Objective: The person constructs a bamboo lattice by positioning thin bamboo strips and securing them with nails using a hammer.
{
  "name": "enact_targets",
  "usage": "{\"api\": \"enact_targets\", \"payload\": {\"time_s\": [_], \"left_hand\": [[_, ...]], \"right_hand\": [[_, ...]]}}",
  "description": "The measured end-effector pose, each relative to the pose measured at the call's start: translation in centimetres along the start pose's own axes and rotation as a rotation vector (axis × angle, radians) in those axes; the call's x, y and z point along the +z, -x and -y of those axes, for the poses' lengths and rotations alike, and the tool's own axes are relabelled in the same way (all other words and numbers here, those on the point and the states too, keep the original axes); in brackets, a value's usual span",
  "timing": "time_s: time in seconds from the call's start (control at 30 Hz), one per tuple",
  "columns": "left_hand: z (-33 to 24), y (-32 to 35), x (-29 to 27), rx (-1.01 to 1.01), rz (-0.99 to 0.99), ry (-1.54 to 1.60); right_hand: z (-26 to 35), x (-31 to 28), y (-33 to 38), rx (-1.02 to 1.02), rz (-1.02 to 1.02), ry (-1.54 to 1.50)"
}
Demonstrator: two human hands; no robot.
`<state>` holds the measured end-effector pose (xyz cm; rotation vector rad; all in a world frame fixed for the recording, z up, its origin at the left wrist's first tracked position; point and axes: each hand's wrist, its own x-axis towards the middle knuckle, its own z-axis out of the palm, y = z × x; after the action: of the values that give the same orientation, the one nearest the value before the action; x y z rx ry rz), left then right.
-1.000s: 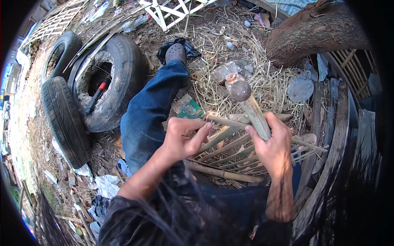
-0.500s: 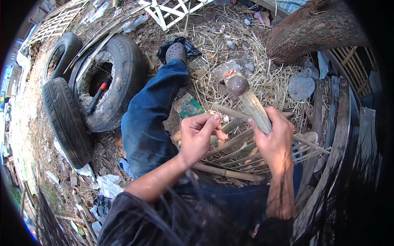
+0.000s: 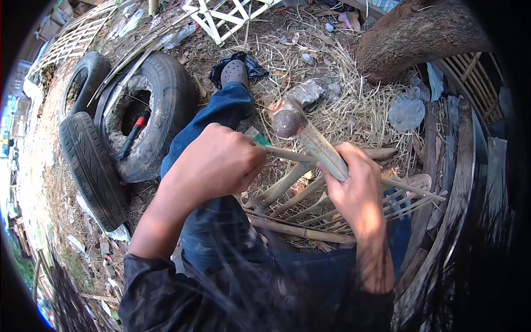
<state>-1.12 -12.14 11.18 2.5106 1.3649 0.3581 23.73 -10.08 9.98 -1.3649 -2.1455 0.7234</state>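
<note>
My right hand (image 3: pixel 358 180) is wrapped round the pale, flat-sided handle of a hammer (image 3: pixel 322 146). The hammer's dark, rounded head (image 3: pixel 287 123) tilts up and to the left, above the straw. My left hand (image 3: pixel 224 160) is curled into a fist, back of the hand up; its fingertips and anything in them are hidden. Beside its knuckles ends a bamboo strip (image 3: pixel 287 154) that passes under the hammer handle. Below both hands, across my lap, lies a lattice of bamboo slats (image 3: pixel 301 195) with a thicker bamboo pole (image 3: pixel 310 231) along its near side.
Old tyres (image 3: pixel 166 105) stand at the left, with a red-and-black handled tool (image 3: pixel 134 134) resting in one. A pale bamboo frame (image 3: pixel 221 25) lies at the far side. A tree trunk (image 3: pixel 420 41) slants in at the far right, and boards (image 3: pixel 456 166) line the right edge.
My left hand has turned back-up and moved left and slightly up, its fingers curling out of sight. My right hand has shifted slightly left, and the hammer head has swung left and down.
</note>
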Motion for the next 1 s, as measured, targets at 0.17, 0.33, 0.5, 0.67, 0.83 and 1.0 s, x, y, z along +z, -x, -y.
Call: {"api": "enact_targets", "payload": {"time_s": [0.17, 0.33, 0.5, 0.67, 0.83, 1.0], "left_hand": [[-1.2, 0.8, 3.6, -0.030, -0.333, 0.088], [-2.3, 1.8, 9.0, -0.362, -0.578, 0.777], [-7.4, 0.1, 12.1, -0.686, -0.800, 1.907], [-6.4, 0.3, 10.4, -0.642, -0.621, 2.023], [-1.8, 1.9, 5.0, -0.460, -0.324, 0.652], [-2.9, 0.0, -0.3, -0.186, 0.012, -0.059]], "right_hand": [[-0.4, -0.2, 0.1, 0.028, -0.031, -0.016], [0.0, -0.2, -0.2, -0.030, -0.045, 0.061], [0.4, -0.1, -0.1, 0.032, -0.011, 0.029], [0.3, -0.5, 0.0, 0.110, -0.036, 0.011], [0.5, -0.8, 0.3, 0.081, 0.005, -0.008], [0.6, -0.1, 0.2, 0.032, 0.004, -0.009]]}}
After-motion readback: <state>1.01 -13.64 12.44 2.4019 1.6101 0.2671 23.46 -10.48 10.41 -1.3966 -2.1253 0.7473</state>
